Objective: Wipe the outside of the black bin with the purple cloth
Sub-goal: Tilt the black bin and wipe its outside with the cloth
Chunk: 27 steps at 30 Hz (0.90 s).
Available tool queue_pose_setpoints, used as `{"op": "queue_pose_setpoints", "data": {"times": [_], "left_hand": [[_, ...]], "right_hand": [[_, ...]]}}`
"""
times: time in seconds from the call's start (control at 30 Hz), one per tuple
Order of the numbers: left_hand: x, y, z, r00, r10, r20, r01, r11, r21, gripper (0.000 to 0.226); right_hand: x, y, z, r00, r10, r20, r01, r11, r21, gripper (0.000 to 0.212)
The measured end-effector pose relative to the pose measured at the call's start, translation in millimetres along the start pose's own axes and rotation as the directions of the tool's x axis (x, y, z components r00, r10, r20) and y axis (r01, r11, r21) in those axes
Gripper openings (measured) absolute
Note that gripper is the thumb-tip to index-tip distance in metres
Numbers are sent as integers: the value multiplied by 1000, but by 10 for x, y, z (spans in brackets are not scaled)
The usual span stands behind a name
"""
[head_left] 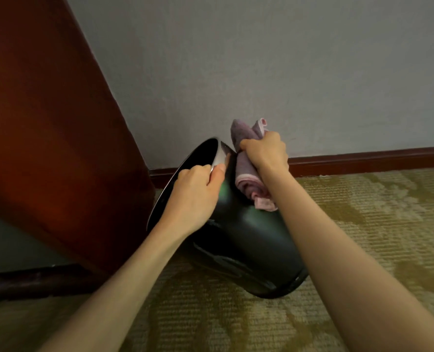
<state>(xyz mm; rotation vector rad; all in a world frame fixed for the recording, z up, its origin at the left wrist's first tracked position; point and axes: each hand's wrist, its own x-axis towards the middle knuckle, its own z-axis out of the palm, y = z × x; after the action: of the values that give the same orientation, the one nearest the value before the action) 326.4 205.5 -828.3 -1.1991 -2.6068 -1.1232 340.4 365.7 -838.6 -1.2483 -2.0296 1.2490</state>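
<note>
A glossy black bin (249, 240) is tilted to the left on the carpet, its open mouth facing the wooden panel. My left hand (193, 196) grips the bin's rim, thumb on the outside. My right hand (264, 151) is closed on a bunched purple cloth (246, 171) with a pink edge, and the cloth is pressed against the bin's upper outer wall near the rim. The far side of the bin is hidden.
A tall reddish-brown wooden panel (48, 138) stands close on the left, next to the bin's mouth. A grey wall (261, 59) with a dark baseboard (363, 161) runs behind. Patterned green-yellow carpet (376, 224) covers the floor to the right and front.
</note>
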Motion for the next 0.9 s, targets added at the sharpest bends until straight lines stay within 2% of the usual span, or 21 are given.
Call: {"op": "queue_pose_setpoints", "data": {"times": [0.1, 0.2, 0.43, 0.63, 0.9], "left_hand": [[-39, -11, -2, 1000, 18, -3, -18, 1000, 9, 49], [-20, -7, 4, 1000, 9, 3, -9, 1000, -1, 50], [1, 6, 10, 999, -35, 4, 35, 999, -16, 50], [12, -49, -26, 1000, -5, -26, 5, 1000, 21, 53], [-58, -105, -37, 999, -47, -29, 47, 999, 15, 53]], "right_hand": [[187, 7, 28, 995, 56, 81, -53, 998, -31, 57], [231, 32, 28, 994, 61, 95, -57, 997, -42, 57], [-2, 162, -36, 997, -68, -44, 66, 997, -36, 45], [-401, 291, -64, 961, -182, -208, 175, 983, -50, 23], [-926, 626, -55, 883, -338, -327, 347, 937, -32, 27]]}}
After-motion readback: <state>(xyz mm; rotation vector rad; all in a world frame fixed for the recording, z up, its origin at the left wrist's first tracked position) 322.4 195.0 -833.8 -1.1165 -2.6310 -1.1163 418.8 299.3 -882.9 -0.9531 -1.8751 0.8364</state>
